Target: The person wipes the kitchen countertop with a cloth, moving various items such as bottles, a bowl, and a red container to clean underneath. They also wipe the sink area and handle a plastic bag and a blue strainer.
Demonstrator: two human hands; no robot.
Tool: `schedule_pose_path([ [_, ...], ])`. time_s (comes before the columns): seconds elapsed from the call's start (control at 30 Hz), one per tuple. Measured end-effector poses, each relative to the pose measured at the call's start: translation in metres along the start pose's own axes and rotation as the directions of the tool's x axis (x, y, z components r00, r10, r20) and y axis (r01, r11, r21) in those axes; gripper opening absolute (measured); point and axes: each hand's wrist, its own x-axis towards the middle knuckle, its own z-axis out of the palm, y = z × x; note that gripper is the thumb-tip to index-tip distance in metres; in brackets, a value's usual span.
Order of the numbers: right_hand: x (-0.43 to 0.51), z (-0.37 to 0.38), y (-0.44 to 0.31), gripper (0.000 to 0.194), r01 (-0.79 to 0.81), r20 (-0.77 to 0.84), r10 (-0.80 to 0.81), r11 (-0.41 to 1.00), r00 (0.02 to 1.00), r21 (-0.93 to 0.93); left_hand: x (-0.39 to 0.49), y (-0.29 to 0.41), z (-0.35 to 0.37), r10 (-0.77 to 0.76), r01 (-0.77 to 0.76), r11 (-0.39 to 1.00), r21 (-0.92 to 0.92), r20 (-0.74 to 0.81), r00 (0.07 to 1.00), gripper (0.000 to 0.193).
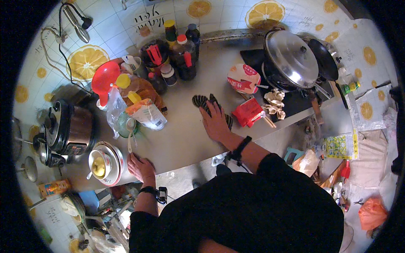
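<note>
My right hand [215, 125] presses down on a dark striped cloth [200, 101] on the grey countertop [182, 136]. Parts of the cloth show past the fingertips and beside the palm. My left hand [141, 168] rests at the counter's front edge, fingers slightly apart, just right of the stacked plates [119, 170]. Its fingertips lie close to the handle end of a pale spoon [129, 144], whose other end is at a green glass bowl [121, 125]. A bowl [109, 166] with yellow contents [98, 167] stands on the plates.
A red packet [248, 112], chopsticks [270, 122] and a round paper tub [243, 79] lie right of the cloth. Behind them stands a lidded pot [292, 60] on the stove. Sauce bottles [186, 57] line the wall; a rice cooker [71, 126] is at left.
</note>
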Motion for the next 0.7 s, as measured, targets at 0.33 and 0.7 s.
schedule_pose_path([
  [0.33, 0.094, 0.041, 0.043, 0.059, -0.332, -0.285, 0.306, 0.942, 0.908, -0.046, 0.000, -0.001, 0.002, -0.025, 0.025, 1.000, -0.011, 0.037, 0.999, 0.049],
  [0.7, 0.020, 0.028, 0.015, 0.050, 0.221, -0.044, -0.218, 0.935, 0.975, 0.279, -0.001, -0.003, 0.004, 0.001, -0.002, 1.000, 0.013, 0.017, 1.000, 0.051],
])
